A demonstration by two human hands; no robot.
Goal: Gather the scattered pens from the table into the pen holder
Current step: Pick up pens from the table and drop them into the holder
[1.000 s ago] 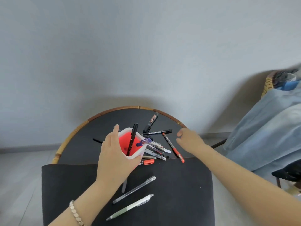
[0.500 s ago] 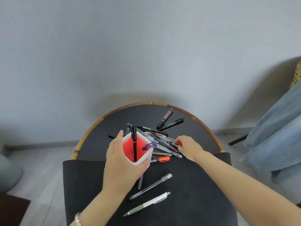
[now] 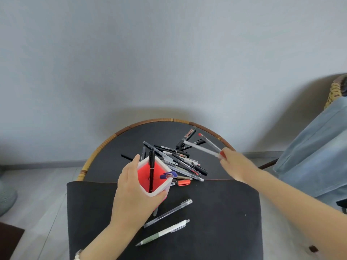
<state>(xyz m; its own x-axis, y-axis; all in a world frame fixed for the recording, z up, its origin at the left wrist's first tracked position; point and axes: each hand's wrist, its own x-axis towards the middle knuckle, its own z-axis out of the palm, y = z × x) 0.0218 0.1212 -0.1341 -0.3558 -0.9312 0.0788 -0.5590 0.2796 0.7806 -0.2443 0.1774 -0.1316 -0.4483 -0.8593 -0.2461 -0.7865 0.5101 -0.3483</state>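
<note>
My left hand (image 3: 134,190) grips a white pen holder (image 3: 161,191) with a red inside. A black pen (image 3: 151,171) stands in it and a purple-capped pen (image 3: 168,175) leans over its rim. My right hand (image 3: 237,166) is raised to the right of the holder and holds two pens (image 3: 204,148), one clear and one with a red tip, fanned out toward the upper left. A heap of several pens (image 3: 183,163) lies on the table behind the holder. An orange marker (image 3: 181,182), a clear pen (image 3: 168,212) and a green-and-white pen (image 3: 163,232) lie near it.
The round table (image 3: 105,145) has a rattan rim and a dark top, with a black mat (image 3: 216,222) over its near half. A chair draped in blue cloth (image 3: 315,151) stands at the right. A grey wall is behind.
My right hand has lifted two pens out of the heap and moved up and to the right. My left hand still holds the pen holder in place.
</note>
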